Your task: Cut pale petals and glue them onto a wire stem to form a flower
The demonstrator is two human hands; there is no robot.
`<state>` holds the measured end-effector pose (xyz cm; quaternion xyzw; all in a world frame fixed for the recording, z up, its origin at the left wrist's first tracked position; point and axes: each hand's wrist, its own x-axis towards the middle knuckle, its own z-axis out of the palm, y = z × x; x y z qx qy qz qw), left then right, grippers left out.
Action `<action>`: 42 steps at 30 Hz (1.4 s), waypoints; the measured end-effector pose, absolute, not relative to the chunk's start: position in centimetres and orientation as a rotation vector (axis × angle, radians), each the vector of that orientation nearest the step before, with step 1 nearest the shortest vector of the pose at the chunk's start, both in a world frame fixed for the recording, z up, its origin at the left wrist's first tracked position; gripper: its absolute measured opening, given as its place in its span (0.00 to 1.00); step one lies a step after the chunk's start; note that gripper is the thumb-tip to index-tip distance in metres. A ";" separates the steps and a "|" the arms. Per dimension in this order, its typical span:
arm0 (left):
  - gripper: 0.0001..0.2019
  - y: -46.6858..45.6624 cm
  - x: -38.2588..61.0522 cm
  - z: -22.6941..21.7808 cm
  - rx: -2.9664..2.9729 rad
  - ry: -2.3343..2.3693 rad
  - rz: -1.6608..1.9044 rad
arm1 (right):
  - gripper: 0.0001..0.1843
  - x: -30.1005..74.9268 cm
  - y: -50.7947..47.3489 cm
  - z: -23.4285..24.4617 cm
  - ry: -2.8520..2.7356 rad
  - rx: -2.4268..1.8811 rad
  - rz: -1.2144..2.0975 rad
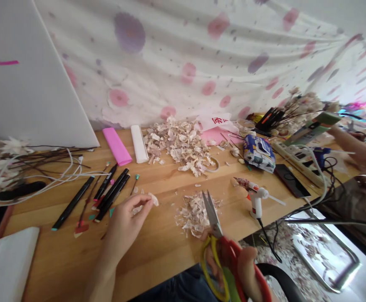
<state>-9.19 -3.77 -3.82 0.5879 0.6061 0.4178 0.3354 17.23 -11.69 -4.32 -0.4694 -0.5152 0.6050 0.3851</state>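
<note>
Scissors [212,214] clenched in my right hand [245,268], left hand [128,224] pinching a pale flake [153,199]; one careless snip could nick that hand.

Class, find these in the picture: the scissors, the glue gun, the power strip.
Scissors [212,216], head view, metal blades.
Glue gun [256,205], head view, white handle.
Power strip [292,161], head view, white casing.

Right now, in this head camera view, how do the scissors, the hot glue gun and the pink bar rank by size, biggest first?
1. The red-and-yellow-handled scissors look largest, though nearness to the camera may exaggerate them.
2. The hot glue gun and pink bar look alike; I won't rank them.
</note>
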 end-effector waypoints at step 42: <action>0.15 1.0 -0.5 -3.6 2.044 1.456 1.149 | 0.28 25.2 -8.1 -11.9 -0.396 0.009 2.191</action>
